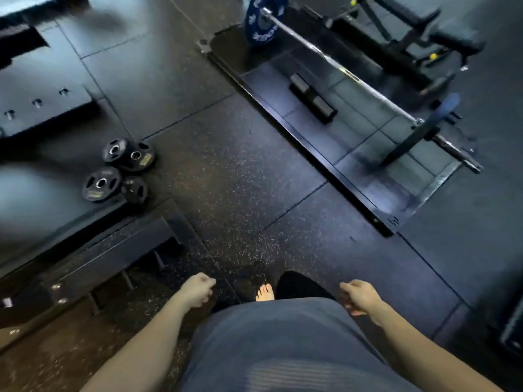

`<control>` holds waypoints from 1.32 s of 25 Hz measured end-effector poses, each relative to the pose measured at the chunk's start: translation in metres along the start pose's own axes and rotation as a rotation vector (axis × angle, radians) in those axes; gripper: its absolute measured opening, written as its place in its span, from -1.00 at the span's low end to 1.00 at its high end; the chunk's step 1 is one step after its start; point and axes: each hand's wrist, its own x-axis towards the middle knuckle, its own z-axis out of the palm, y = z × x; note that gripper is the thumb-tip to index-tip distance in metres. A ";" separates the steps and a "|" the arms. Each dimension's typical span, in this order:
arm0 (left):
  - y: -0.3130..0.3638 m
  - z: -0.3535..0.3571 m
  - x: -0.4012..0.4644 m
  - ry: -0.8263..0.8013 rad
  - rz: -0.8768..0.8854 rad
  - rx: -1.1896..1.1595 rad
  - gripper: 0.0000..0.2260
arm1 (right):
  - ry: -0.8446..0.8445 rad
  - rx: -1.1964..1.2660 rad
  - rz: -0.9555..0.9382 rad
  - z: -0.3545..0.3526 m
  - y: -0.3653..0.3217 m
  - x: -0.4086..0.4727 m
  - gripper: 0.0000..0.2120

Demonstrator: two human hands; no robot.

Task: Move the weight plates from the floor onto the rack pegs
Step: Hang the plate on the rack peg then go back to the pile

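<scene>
Four small black round weight plates with steel-ringed centre holes were seen lying on the dark floor at about ten o'clock from the person, grouped in two pairs, the plates of each pair overlapping or touching each other. The upper pair was placed just beside a thin seam of the black speckled rubber floor tiles, and the lower pair lay near the edge of a low dark metal frame at eight o'clock. The left hand was held low at about seven o'clock, its fingers loosely curled, and nothing was gripped in it. The right hand was held at about five o'clock, also loosely curled and empty. Both hands were well apart from the plates. Between the hands a grey-blue shirt and one bare foot were visible. At one o'clock a long steel barbell was lying across a dark framed lifting platform, with a large blue round bumper plate on its far end and another blue plate on its near end. A short black cylindrical pad lay on the platform beside the bar. No pegs could be made out clearly.
</scene>
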 end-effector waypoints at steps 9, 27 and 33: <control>0.106 -0.116 0.070 0.109 -0.191 -0.289 -0.83 | -0.150 -0.400 -0.225 0.018 -0.347 0.144 -0.68; 0.176 -0.464 0.225 0.317 -0.338 -1.137 -0.86 | -0.424 -1.065 -0.571 0.327 -0.907 0.136 -0.77; 0.174 -0.596 0.275 0.344 -0.369 -1.219 -0.87 | -0.421 -1.124 -0.614 0.459 -1.026 0.137 -0.79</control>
